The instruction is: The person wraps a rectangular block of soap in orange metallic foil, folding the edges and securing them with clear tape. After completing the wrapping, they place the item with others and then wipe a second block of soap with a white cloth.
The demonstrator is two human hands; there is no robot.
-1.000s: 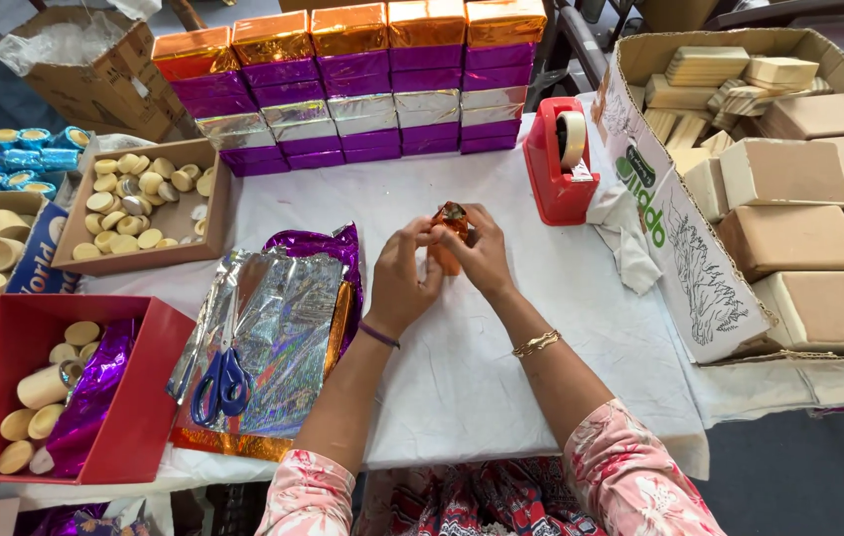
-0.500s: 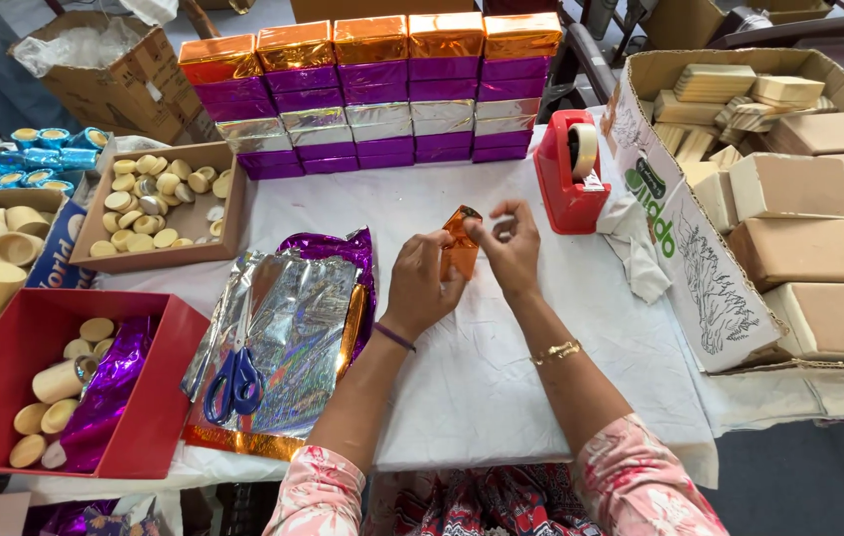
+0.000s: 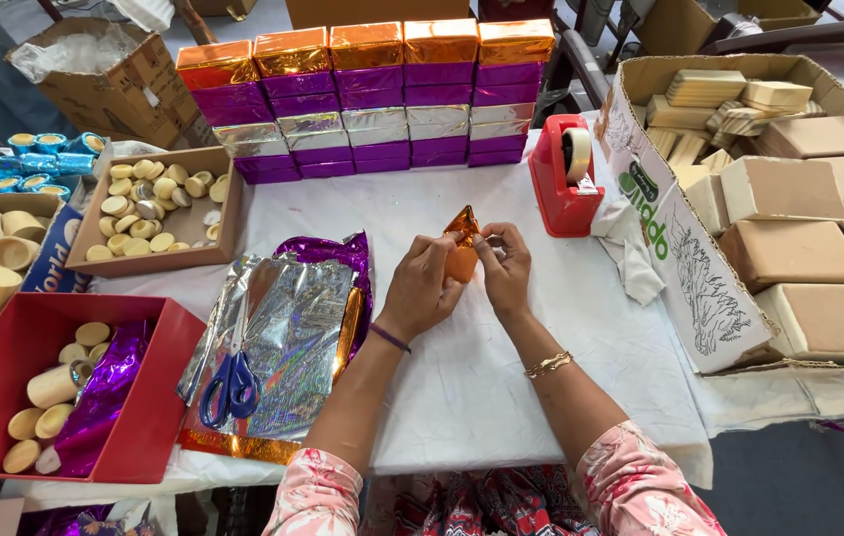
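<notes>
Both hands pinch one small piece wrapped in orange foil [image 3: 461,248], held just above the white tablecloth [image 3: 482,377]: left hand [image 3: 422,288] closed around its side, seemingly to steady it, right hand [image 3: 504,270] fingertips narrowed on the foil edge, apparently creasing it. Left of the fingers lie holographic foil sheets [image 3: 293,337] and blue-handled scissors [image 3: 231,382]; right, a red tape dispenser [image 3: 563,179]; beyond, stacked foil-wrapped boxes [image 3: 372,99].

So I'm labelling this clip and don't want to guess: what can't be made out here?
Head view only:
- What the orange foil wraps: hidden by foil, the left hand and the right hand.
- Scissors blade tips: lost against the silver foil sheets.
- Red tray: near corner cut off by the frame's left edge.
</notes>
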